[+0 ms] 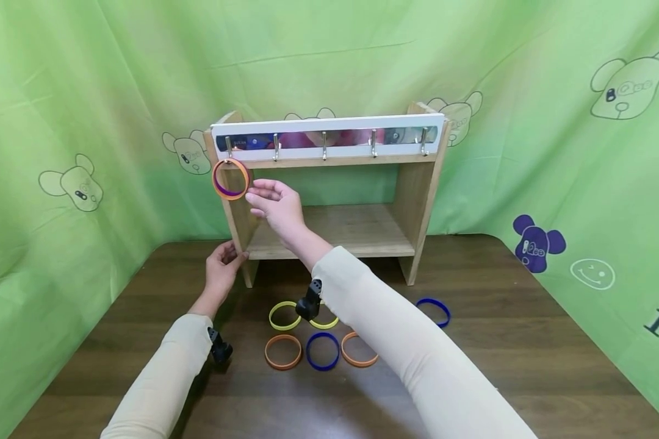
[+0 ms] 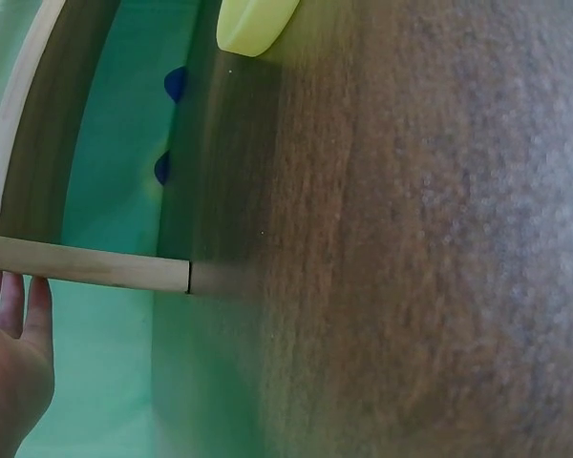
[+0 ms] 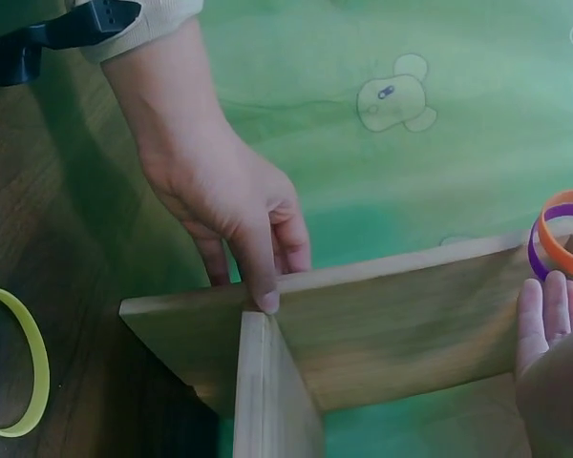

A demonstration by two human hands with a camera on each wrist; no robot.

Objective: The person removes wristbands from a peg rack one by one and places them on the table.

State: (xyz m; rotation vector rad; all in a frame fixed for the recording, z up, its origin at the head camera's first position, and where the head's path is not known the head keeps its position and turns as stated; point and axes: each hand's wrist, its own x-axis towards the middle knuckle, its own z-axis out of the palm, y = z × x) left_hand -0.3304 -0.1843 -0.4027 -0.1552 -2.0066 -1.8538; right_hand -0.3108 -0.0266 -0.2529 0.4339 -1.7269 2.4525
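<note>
A wooden shelf carries a white hook rail along its top front. From the leftmost hook hang an orange ring and, behind it, a purple ring. Beside the lower right of these rings is my right hand, its fingers extended and the thumb tip at the orange ring's edge; whether it touches cannot be told. Low on the shelf's left side panel, my left hand grips the wood, thumb at the front and fingers on the outer side.
On the brown table lie a yellow ring, another partly behind the right forearm, an orange ring, a blue ring, another orange ring and a blue ring. A green printed cloth surrounds the table.
</note>
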